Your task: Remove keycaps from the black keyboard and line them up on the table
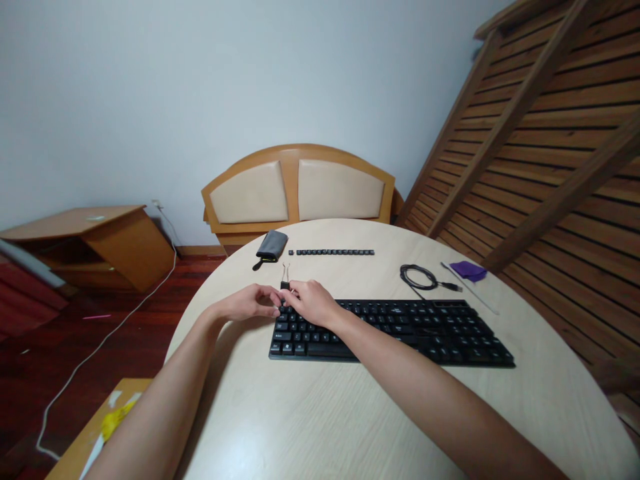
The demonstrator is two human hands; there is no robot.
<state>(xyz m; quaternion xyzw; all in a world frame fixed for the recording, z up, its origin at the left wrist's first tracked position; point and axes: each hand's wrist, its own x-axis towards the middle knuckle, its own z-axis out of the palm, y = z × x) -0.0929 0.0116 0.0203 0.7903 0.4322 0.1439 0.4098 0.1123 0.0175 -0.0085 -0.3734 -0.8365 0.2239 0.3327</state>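
Observation:
A black keyboard [330, 348] lies on the round table in front of me. At its upper left corner, my right hand [314, 301] is closed around a keycap puller [285, 285], whose two thin wire prongs point up and away from me. My left hand [250, 303] is beside that same corner, its fingers bent and the thumb apart from the index finger. Its fingertips reach the keyboard's left end, close to the puller. Some upper left keys are hidden by both hands. Beyond them, a row of loose black keycaps [335, 252] runs across the table, with one keycap [291, 253] slightly apart.
A grey pouch [273, 245] lies at the table's [280, 413] far left. On the right are a coiled USB cable [419, 277], a purple cloth [469, 270] and a thin pale stick [473, 290]. A wooden headboard [293, 157] stands behind the table.

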